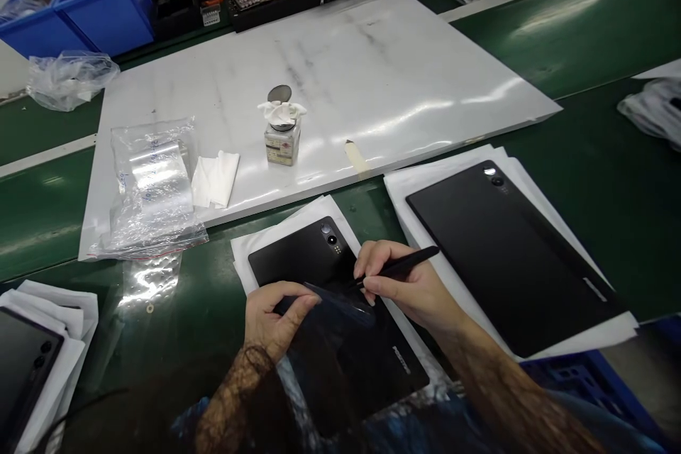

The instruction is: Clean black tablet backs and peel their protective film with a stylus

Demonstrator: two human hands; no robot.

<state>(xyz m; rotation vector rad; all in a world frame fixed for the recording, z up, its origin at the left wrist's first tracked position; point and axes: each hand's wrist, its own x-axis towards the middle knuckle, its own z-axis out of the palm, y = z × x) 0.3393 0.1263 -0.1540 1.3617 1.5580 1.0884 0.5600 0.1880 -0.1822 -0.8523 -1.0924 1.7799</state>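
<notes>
My left hand (277,313) rests over a black tablet-like device (298,262), its fingers at the edge of a thin, dark-tinted clear film (340,303). My right hand (407,282) grips a black pen-like tool (404,262), whose tip meets the film. The device lies face down on white paper (284,245), with its camera lens at the far end. A second black device (505,255) lies on white sheets to the right. A third (21,376) sits on white sheets at the lower left, partly out of frame.
A white marble slab (319,85) holds a small jar (281,145) topped with tissue and a metal disc, a folded tissue (216,179) and a plastic bag of film (152,191). Blue bins (101,14) stand beyond it on the green bench (558,35).
</notes>
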